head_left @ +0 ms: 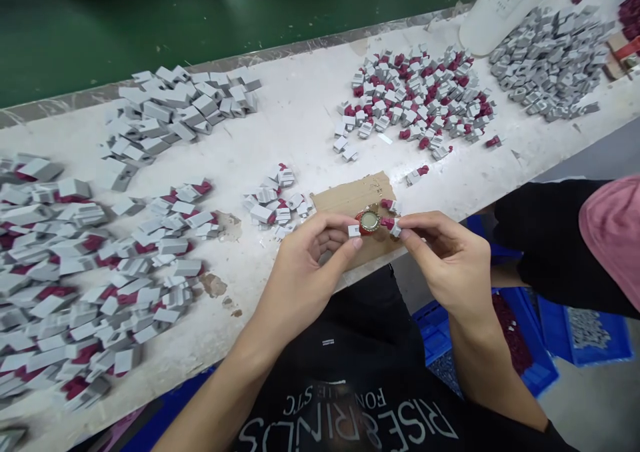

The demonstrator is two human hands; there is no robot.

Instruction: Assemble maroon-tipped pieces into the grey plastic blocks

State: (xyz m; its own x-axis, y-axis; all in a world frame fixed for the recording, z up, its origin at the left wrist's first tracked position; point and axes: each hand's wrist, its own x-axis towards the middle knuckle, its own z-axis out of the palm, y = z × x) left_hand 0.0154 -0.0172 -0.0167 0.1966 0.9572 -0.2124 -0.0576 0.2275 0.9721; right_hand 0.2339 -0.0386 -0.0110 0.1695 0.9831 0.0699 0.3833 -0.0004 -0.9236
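Left hand (305,255): thumb and forefinger pinch a grey block (354,231).
Right hand (445,255): thumb and forefinger pinch a red-and-grey piece (389,224) by its grey end, apart from the block.
Between the hands: a round metal-rimmed object (370,221), on cardboard (337,197), under the held parts.
Around the cardboard: a small cluster (277,202) to its left, a wide heap of joined pieces (415,95) beyond.
Table edges: a large pile (90,279) at left; a white bottle (505,12) beside grey parts (553,62) at far right.

Open tabletop lane (300,115), grey blocks (185,109) left, maroon-grey pile (420,95) and bottle (507,12) right
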